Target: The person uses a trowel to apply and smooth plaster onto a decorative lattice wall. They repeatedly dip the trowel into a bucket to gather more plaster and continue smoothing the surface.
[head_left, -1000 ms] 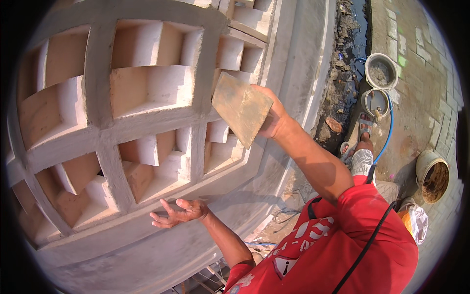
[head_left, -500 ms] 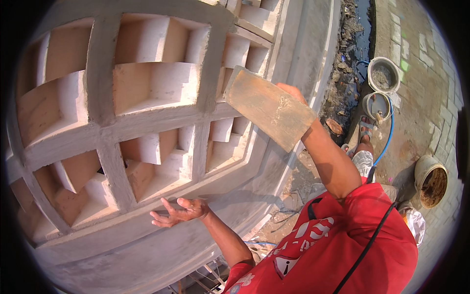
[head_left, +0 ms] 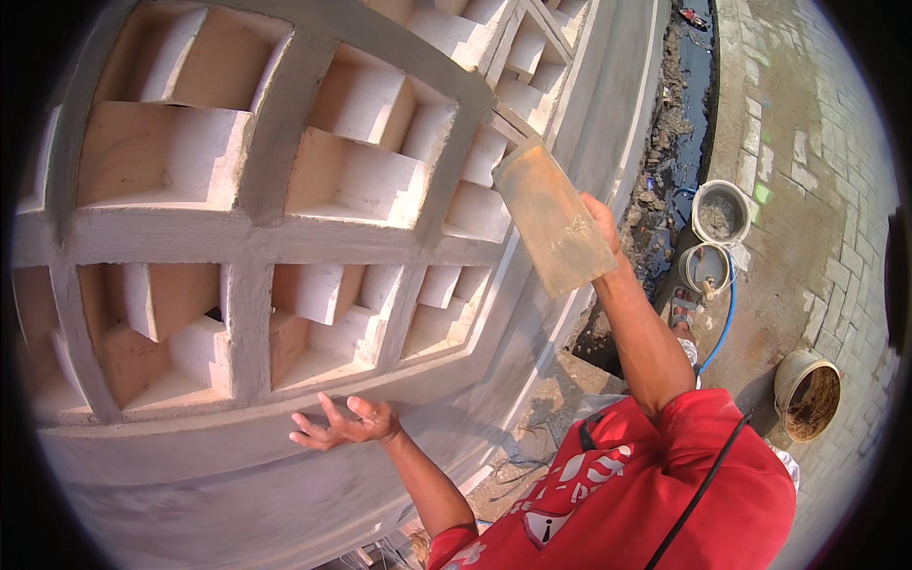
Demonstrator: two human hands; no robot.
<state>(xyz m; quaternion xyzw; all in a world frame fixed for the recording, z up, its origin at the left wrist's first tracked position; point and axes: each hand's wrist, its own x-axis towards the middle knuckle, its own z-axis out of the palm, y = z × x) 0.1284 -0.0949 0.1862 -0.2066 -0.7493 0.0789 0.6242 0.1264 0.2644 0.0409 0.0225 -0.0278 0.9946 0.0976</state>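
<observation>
Right grip (head_left: 604,230): closed on the right edge of the flat board (head_left: 554,220) — fingers mostly hidden behind it
Left grip (head_left: 347,425): wide, fingers spread, near the lattice wall (head_left: 252,217), lower left of centre
Board's place: tilted, upper right of centre, overlapping the wall's edge — contact hard to judge from this angle
Right side: blue hose (head_left: 729,318) beside the upper bucket (head_left: 697,211); brown-filled bucket (head_left: 787,382) lower down

A round, whitish bucket (head_left: 696,202) holding grey material is standing beside a smaller whitish bucket (head_left: 683,272), near a narrow strip of dark water (head_left: 698,95). A thin blue hose (head_left: 726,328) is curving alongside; a third off-white bucket (head_left: 789,376) is holding brown matter.
</observation>
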